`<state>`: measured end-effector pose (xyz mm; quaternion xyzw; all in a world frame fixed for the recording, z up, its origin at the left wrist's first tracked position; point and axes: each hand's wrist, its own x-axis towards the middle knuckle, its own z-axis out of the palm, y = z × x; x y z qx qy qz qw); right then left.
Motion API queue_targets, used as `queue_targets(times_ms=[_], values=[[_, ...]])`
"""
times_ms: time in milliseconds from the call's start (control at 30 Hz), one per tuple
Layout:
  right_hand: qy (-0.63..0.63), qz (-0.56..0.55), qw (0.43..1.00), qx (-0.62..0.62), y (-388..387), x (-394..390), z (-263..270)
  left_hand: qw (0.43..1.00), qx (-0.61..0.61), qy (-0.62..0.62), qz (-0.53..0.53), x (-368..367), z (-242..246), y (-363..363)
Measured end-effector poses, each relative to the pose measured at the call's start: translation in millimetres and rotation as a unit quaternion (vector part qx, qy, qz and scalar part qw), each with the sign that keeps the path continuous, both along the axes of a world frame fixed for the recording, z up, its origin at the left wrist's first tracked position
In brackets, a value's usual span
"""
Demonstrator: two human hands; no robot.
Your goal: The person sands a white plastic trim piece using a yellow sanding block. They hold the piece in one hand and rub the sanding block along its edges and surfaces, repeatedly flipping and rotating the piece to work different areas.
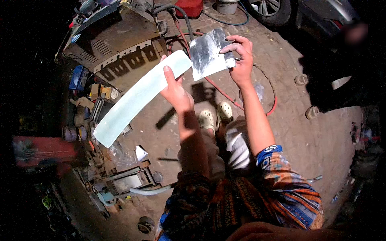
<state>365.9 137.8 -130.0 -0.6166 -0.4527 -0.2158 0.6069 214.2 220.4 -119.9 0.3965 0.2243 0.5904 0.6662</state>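
Observation:
My left hand [178, 90] grips a long, slightly curved pale strip [135, 99] near its upper end, the thumb lying across the face. The strip slants down to the left, and its corners are rounded. In my right hand [242, 60] is a dark sheet [208, 54], apparently sandpaper, streaked with white powder. Thumb and fingers pinch it along its right edge. The sheet's left edge is close to the strip's upper end; I cannot tell whether they touch. White powder also shows on my right fingers.
A metal cabinet or bench [120, 33] stands at upper left, beside boxes and tools. A red hose [223, 95] loops over the floor near my light clogs [206, 119]. A car wheel [268, 10] is at upper right, with a dark-clothed person [331, 72] below it. A metal frame [129, 180] lies lower left.

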Motion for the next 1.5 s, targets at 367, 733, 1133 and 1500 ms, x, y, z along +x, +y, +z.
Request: queue_targets(times_ms=[367,733,1133,1500], values=[[0.044,0.133,0.990,0.026,2.6,-9.1,0.1,0.905,-0.204,-0.232,-0.291,-17.7,-20.6,32.4],[0.184,0.259,0.944,0.086,0.5,-8.0,1.1,0.898,-0.240,-0.170,-0.328,-3.9,-28.2,27.8],[0.433,0.434,0.770,0.179,0.7,-6.7,2.7,0.904,-0.233,-0.069,-0.353,15.6,-10.4,-7.1],[0.392,0.160,0.906,-0.036,-6.9,-2.3,1.6,0.965,-0.079,-0.033,-0.248,13.9,-18.0,3.9]])
